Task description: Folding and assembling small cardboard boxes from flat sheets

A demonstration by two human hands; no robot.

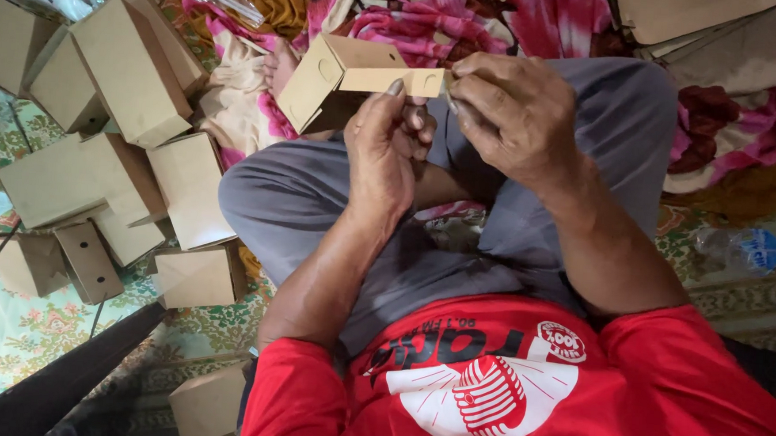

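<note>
Head view, looking down at a seated person's lap. The left hand (383, 151) is curled nearly closed, its grip pinching the lower edge of a long flap on a small brown cardboard box (329, 82), thumb raised against the flap. The right hand (513, 114) is closed in a tight grip on the far end of the same flap, fingertips folded over the card. The box is held in the air above the knees, tilted, with its open side turned toward the hands and a round thumb-notch showing on one panel.

The person sits cross-legged in grey trousers (318, 197) and a red shirt (520, 393) on a floor mat (10, 331) with a green floral pattern. A heap of finished brown boxes (118, 142) lies on the mat to the person's left. A pink and magenta flowered blanket (469, 19) lies beyond the knees, flat cardboard blanks (682, 17) rest at the upper right, and a clear plastic bottle (740, 250) lies on its side to the right.
</note>
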